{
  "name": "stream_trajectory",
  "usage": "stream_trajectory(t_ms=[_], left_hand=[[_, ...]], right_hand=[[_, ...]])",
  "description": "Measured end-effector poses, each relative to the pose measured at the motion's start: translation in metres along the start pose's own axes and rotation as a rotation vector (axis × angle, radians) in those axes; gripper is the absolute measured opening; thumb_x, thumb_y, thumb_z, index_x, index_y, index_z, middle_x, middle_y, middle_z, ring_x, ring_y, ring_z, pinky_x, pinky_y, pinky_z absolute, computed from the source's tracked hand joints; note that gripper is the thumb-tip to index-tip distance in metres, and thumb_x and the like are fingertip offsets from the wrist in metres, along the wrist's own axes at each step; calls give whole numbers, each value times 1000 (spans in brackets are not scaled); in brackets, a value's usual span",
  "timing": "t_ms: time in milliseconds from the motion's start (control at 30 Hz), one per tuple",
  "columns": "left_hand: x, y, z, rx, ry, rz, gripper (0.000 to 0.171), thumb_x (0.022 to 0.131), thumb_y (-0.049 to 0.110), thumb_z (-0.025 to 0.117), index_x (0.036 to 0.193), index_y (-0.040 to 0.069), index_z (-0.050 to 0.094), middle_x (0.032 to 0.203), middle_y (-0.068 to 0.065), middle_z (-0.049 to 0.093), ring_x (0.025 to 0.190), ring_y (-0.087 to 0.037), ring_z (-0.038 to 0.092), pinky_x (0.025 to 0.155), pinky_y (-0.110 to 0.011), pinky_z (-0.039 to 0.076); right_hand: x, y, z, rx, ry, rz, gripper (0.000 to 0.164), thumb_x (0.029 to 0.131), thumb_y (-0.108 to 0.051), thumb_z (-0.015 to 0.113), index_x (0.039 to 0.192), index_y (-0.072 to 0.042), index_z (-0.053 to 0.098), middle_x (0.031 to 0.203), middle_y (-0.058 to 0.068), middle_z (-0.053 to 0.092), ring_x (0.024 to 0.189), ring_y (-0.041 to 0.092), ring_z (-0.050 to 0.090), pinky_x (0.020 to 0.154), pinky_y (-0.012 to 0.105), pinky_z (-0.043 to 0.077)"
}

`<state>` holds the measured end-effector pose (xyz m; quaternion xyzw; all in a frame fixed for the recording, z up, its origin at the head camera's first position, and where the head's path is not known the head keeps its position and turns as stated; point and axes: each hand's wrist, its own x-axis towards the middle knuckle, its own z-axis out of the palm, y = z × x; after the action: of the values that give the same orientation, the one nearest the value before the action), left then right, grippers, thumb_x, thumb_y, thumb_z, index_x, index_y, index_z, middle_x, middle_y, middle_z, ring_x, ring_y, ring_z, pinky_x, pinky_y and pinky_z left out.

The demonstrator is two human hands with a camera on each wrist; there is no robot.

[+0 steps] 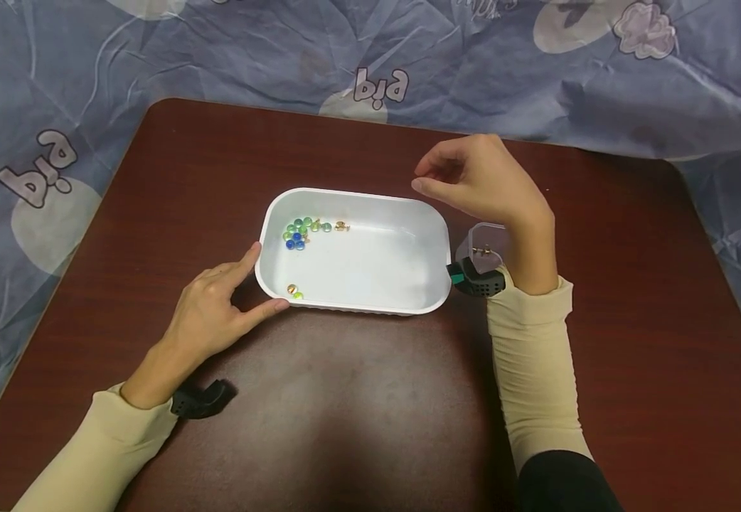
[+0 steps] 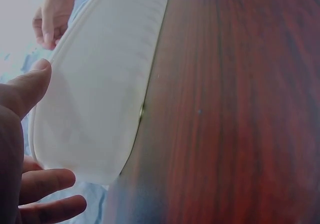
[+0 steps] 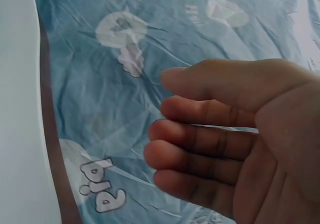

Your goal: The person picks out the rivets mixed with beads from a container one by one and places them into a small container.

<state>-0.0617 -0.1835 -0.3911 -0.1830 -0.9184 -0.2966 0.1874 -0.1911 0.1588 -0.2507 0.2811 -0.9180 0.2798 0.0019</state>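
A white rectangular tray [image 1: 377, 267] lies on the table. At its left end are several green and blue glass marbles [image 1: 298, 231]. A small gold-coloured piece [image 1: 342, 226] lies just right of them, and an amber marble [image 1: 291, 289] and a yellow-green one are at the near left corner. My left hand [image 1: 213, 306] touches that corner with fingers spread, thumb on the near rim and index finger along the left rim. Over the far right rim hovers my right hand [image 1: 479, 178]; in the right wrist view its fingers [image 3: 185, 154] are loosely bent with nothing between them.
Right of the tray stands a clear plastic box [image 1: 482, 242], partly hidden by the right forearm, with a small metallic piece inside. Black wrist cameras sit on both wrists. A wrinkled blue printed cloth [image 1: 281, 50] hangs behind the dark red table [image 1: 358, 398].
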Motion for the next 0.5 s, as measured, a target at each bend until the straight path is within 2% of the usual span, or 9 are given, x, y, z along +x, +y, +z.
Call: stream_trajectory(t_ms=[233,500], left_hand=[[0,0,-1,11,-9,-4,103,82,84,41,136,-2,57,107,-28,69,92,-39,67,78,-55,50],[-1,-1,0,8,-9,-2,103,82,83,42,137,-2,56,109,-28,68,93,-39,67,80,-55,50]], right_hand=[[23,-7,10,50,-7,-18,12,91,-19,71,93,-8,76,79,2,69,66,14,54,63,23,41],[53,-17,15,9,-29,-53,14,91,-18,69,92,-6,75,79,3,68,69,13,56,66,23,42]])
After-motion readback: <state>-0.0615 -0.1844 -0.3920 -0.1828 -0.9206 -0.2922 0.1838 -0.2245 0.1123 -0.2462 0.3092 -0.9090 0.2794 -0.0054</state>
